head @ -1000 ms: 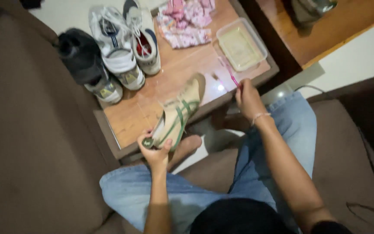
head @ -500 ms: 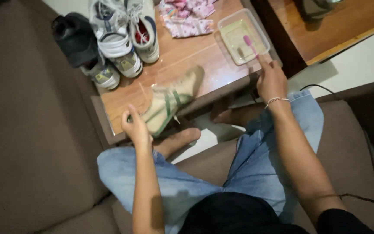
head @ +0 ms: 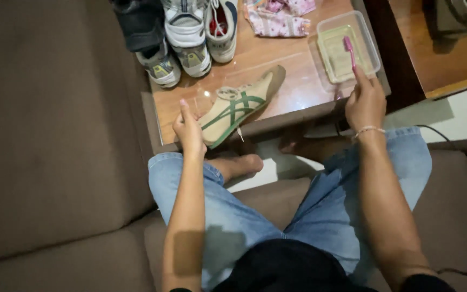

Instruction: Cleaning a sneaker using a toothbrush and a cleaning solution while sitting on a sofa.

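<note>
Beyond the clear rectangular plastic tray on the wooden worktop, the top edge crops several things: the pink patterned cloth, a dark black shoe and the white-and-grey sneakers lose their far ends. The lower handle of the pink toothbrush is hidden inside the right hand. The left hand covers the heel of the beige shoe with green stripes. What the tray contains cannot be told.
</note>
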